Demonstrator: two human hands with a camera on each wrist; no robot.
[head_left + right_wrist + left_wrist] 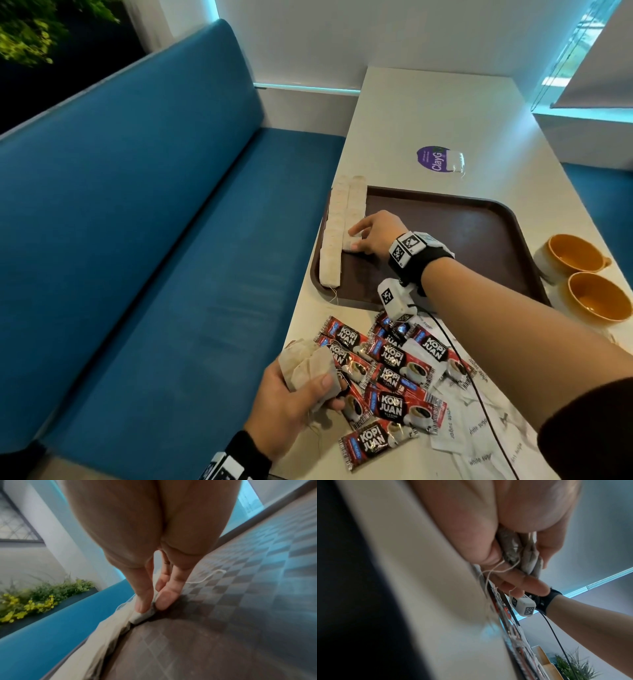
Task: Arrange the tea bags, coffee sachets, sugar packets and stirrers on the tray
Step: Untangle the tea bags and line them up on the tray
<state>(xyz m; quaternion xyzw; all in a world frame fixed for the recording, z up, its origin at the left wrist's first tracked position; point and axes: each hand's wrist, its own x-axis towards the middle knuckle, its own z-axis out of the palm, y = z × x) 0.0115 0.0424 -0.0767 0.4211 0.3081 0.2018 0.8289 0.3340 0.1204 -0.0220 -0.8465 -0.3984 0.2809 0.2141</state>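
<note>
Tea bag (352, 244) — seemingly pinched — right hand (373, 236).

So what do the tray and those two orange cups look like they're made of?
The tray looks like hard brown plastic: matte, with a moulded diamond texture seen from the right wrist view. The two cups look like glazed ceramic, glossy orange inside with a paler outside, though plastic can't be ruled out.
</note>
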